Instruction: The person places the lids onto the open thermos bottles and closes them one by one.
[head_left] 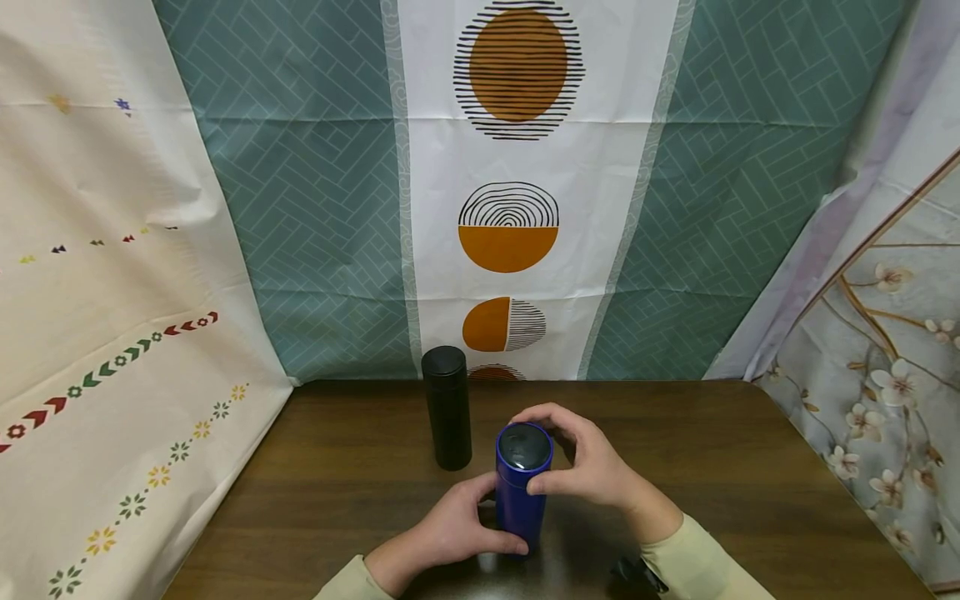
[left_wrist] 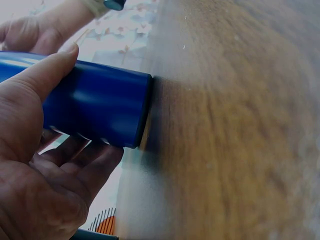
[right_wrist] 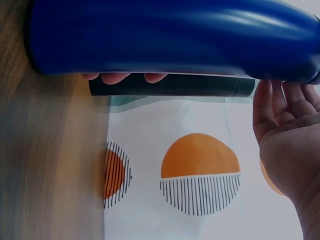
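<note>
A blue thermos bottle [head_left: 519, 510] with a dark, glossy lid top [head_left: 525, 447] stands upright near the front of the table. My left hand [head_left: 467, 521] grips its lower body, thumb in front and fingers round the far side. Up at the top, my right hand [head_left: 588, 462] holds the lid end between thumb and fingers. In the left wrist view the bottle's dark base [left_wrist: 145, 112] is right at the tabletop. Seen from the right wrist, the right fingers [right_wrist: 287, 102] touch the top end, and left fingertips show beneath the body.
Behind and to the left stands a black thermos bottle [head_left: 450, 417], upright on the brown wooden table [head_left: 330, 475]. A green and white patterned cloth [head_left: 322, 208] hangs at the table's back edge. Other printed cloths hang at the left [head_left: 97, 317] and right [head_left: 885, 400].
</note>
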